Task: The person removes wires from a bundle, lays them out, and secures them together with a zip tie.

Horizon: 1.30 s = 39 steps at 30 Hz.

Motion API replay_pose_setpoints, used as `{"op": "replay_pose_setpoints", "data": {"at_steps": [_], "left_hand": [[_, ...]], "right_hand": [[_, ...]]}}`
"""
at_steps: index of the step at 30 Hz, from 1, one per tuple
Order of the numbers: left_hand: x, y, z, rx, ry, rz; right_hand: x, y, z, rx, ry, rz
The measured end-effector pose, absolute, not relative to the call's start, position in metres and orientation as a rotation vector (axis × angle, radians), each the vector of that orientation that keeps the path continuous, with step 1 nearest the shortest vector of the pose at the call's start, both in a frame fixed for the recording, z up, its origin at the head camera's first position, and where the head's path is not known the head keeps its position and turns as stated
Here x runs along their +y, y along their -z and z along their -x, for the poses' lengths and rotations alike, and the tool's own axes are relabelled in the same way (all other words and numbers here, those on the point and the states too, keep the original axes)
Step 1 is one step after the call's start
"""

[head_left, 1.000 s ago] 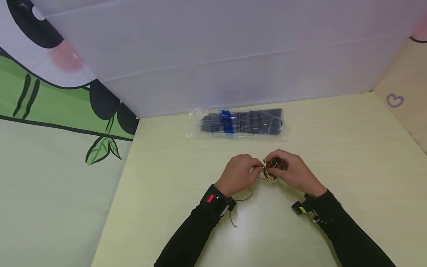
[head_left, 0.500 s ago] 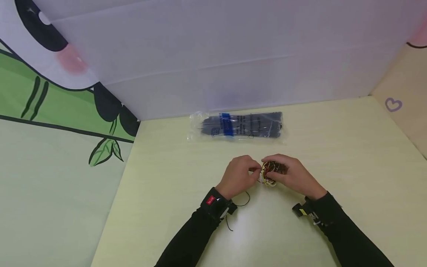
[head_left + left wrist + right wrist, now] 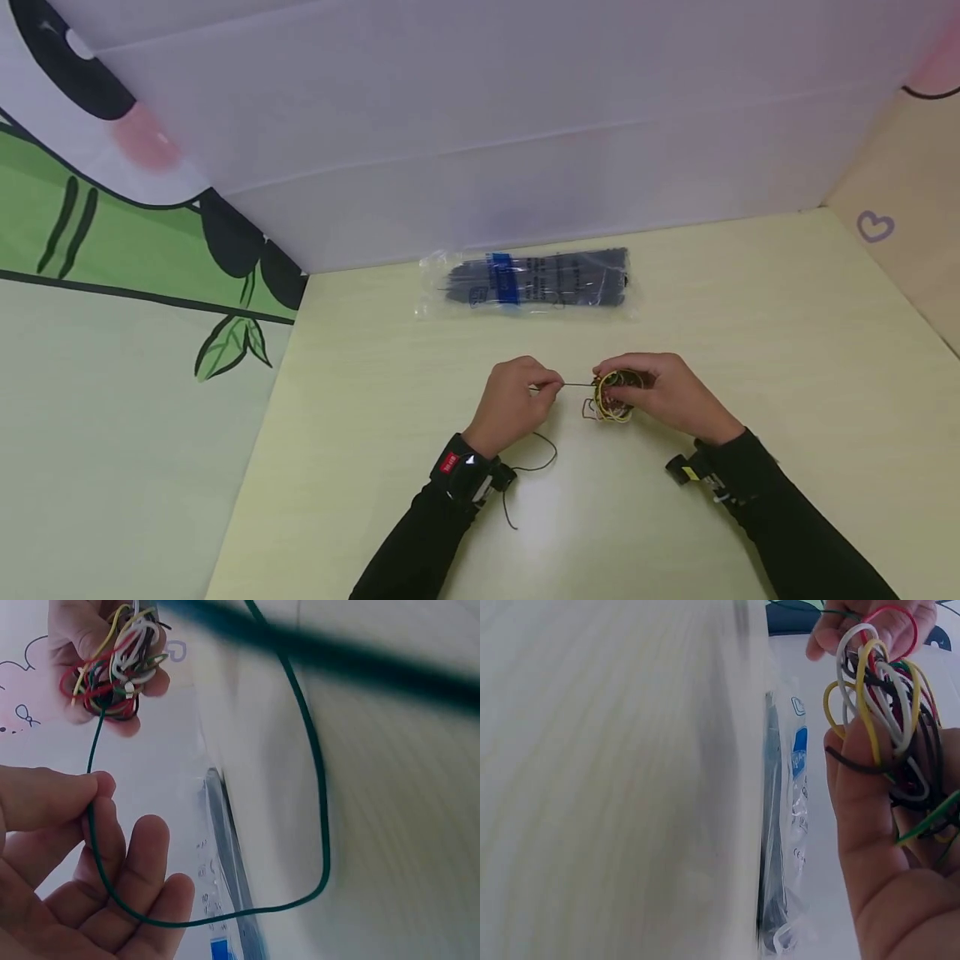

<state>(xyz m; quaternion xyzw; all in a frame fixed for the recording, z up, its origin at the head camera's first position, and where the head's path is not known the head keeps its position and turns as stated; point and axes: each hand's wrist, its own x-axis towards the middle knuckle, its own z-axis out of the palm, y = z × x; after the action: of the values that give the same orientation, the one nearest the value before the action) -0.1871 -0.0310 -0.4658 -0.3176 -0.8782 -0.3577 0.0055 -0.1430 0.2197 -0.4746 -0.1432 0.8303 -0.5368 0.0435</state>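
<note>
A tangled bundle of thin wires, in yellow, white, red, black and green, is gripped by my right hand above the table. My left hand pinches one green wire between thumb and forefinger. Between the two hands that wire runs taut into the bundle. Its loose length curves away below my left hand in the head view. In the right wrist view, loops of wire stand out past the fingertips, and my left hand shows behind them.
A clear plastic bag of dark grey cable ties with a blue band lies at the back of the table. Behind it rises a pale cloth wall. Printed side panels stand at left and right.
My left hand has moved left, away from the bundle, and a straight stretch of green wire now shows between the hands. My right hand still holds the bundle in nearly the same place.
</note>
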Motion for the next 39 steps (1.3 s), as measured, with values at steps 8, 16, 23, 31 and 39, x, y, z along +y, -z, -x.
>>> {"op": "replay_pose_setpoints", "data": {"at_steps": [8, 16, 23, 31, 39], "left_hand": [[-0.046, 0.463, 0.188, -2.758, 1.112, 0.944], [-0.055, 0.464, 0.193, -2.830, 1.035, 0.940], [-0.027, 0.447, 0.193, -2.911, 0.925, 1.146], [-0.006, 0.444, 0.197, -2.925, 1.062, 1.187], [-0.006, 0.443, 0.203, -3.031, 0.988, 1.277]], "right_hand": [[0.229, 0.475, 0.144, 2.526, 1.658, 0.407], [0.230, 0.475, 0.145, 2.450, 1.708, 0.368], [0.220, 0.469, 0.149, 2.416, 1.768, 0.320], [0.220, 0.472, 0.150, 2.326, 1.868, 0.355], [0.217, 0.474, 0.152, 2.383, 1.847, 0.392]]}}
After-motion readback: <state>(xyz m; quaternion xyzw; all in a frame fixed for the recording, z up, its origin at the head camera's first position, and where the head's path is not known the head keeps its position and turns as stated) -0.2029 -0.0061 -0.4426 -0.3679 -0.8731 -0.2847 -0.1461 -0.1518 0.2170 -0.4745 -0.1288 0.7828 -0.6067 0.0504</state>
